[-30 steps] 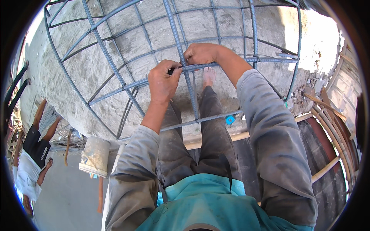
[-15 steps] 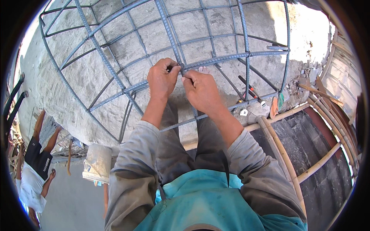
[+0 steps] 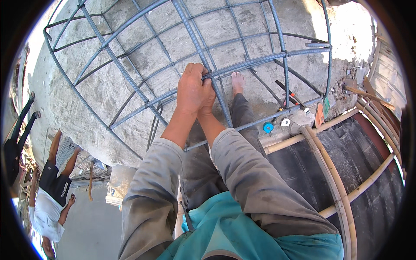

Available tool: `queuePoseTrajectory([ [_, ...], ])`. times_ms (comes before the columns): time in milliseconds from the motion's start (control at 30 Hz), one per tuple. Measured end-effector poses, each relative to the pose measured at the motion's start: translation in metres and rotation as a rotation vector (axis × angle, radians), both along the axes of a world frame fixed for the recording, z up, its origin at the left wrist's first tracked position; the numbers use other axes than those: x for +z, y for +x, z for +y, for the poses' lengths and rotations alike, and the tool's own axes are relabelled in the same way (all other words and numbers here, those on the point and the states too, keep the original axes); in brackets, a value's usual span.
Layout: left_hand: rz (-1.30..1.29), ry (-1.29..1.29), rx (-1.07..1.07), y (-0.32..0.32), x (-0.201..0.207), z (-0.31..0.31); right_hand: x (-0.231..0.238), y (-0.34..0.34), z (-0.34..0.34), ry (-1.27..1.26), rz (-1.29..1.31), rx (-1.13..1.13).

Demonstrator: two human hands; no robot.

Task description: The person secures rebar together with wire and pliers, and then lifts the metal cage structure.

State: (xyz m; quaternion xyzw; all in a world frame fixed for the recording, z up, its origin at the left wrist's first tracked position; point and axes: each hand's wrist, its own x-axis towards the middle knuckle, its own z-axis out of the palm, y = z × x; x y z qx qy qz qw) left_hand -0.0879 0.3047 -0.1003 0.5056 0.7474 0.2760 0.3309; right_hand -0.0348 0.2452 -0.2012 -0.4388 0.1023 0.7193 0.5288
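Note:
A cage of ribbed steel rebar spreads across the space before me, its bars crossing in a grid. At a crossing near the middle, my left hand is closed with its fingers bent against the joint. Tucked close behind it, my right hand is closed at the same joint and partly covered by the left. Whatever the fingers pinch there is hidden or too small to make out. My bare foot rests on the rough concrete beyond the near bars.
Dark hand tools with orange marks, a round blue object and an orange sandal lie at the right. Bamboo poles frame dark sheeting there. At the left are a dirty white bucket and another person.
My right hand has moved left, from the right side of the joint to close behind my left hand. The view has shifted slightly, and the round blue object now shows.

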Motion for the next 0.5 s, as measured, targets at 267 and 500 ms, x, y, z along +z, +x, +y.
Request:
queuePoseTrajectory([
  [267,0.192,0.031,-0.099,0.004,-0.014,-0.009,0.109,0.093,0.011,0.328,-0.658,1.2],
  [500,0.212,0.114,-0.093,0.01,-0.018,-0.005,0.004,0.121,0.089,0.604,-0.576,1.283],
])
